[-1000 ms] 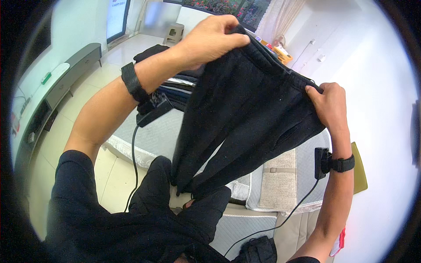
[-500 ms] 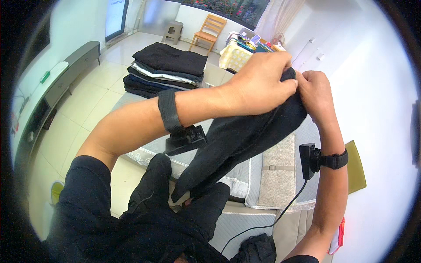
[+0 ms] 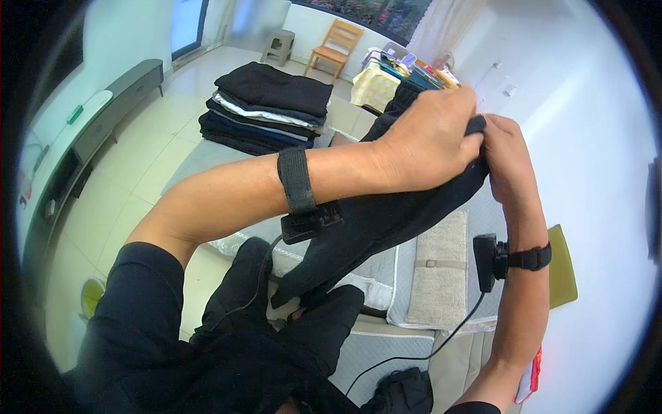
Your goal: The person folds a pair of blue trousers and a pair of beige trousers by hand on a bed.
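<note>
A pair of black trousers (image 3: 386, 224) hangs from my two hands, its long lower end slanting down toward my knees. My left hand (image 3: 434, 141) grips the dark cloth from above, fingers closed. Close beside it, almost touching, my right hand (image 3: 508, 155) pinches the same cloth at its right edge. Behind my left hand a gathered black part (image 3: 407, 93) that looks like the waistband sticks up. To the far left, a stack of folded clothes (image 3: 272, 93), mostly black with a white layer, sits on the grey quilted seat cover (image 3: 189, 169).
A beige textured pad (image 3: 438, 276) lies on the sofa cover beneath the trousers. Dark bundled cloth (image 3: 400, 393) rests near my lap. Further off stand a wooden chair (image 3: 336, 45), a grey stool (image 3: 278, 47) and a cluttered table with a yellow checked cloth (image 3: 374, 90). A low cabinet (image 3: 114, 110) runs along the left wall.
Both hands have shifted slightly right and down with the trousers still held. The gathered black part now shows behind my left hand. The view has moved a little.
</note>
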{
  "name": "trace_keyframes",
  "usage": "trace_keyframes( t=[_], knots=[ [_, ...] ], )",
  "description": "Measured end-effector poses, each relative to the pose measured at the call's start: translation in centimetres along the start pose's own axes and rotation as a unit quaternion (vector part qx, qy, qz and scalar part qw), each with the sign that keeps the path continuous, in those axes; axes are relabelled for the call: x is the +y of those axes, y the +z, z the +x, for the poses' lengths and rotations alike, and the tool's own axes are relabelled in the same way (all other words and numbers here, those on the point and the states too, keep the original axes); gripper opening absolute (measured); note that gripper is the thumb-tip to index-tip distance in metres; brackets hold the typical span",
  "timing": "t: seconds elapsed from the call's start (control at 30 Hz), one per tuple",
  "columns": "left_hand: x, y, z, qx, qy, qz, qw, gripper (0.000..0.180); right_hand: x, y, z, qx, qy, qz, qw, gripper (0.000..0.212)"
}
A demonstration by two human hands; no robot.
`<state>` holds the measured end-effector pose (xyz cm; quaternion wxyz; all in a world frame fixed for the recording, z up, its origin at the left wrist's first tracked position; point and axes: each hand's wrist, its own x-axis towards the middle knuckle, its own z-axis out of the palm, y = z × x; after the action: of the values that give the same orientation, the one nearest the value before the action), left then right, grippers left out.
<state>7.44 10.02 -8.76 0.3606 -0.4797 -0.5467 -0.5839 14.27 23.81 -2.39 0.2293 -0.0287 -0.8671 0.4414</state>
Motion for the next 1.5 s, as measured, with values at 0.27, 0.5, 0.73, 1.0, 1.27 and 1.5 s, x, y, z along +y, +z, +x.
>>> trace_keyframes(
  t=[0.27, 0.5, 0.73, 1.0, 1.27, 1.5],
  knots=[
    [0.3, -2.8, 0.3, -0.227, -0.125, -0.059, 0.964, 0.036, -0.3, -0.6, -1.4, -0.096, -0.009, -0.017, 0.995, 0.055],
    [-0.7, -3.7, -0.6, -0.304, -0.145, -0.195, 0.921, 0.055, 0.4, -1.7, -1.8, -0.091, -0.023, -0.047, 0.994, 0.029],
    [-2.0, -6.5, -3.2, -0.273, -0.218, -0.39, 0.852, 0.043, -0.3, -4.0, -2.5, -0.13, -0.026, -0.137, 0.982, 0.023],
    [-8.2, -7.0, -21.8, -0.134, -0.541, -0.269, 0.785, 0.022, 0.6, -8.6, -3.0, -0.076, -0.106, -0.139, 0.982, 0.028],
    [-4.2, -6.6, -31.2, -0.33, -0.635, -0.366, 0.595, 0.027, 0.4, -8.9, -1.9, -0.025, -0.125, -0.182, 0.975, 0.032],
    [-4.5, -7.4, -31.1, -0.283, -0.537, -0.424, 0.672, 0.03, 1.0, -9.2, -1.3, -0.031, -0.127, -0.178, 0.975, 0.036]
  ],
)
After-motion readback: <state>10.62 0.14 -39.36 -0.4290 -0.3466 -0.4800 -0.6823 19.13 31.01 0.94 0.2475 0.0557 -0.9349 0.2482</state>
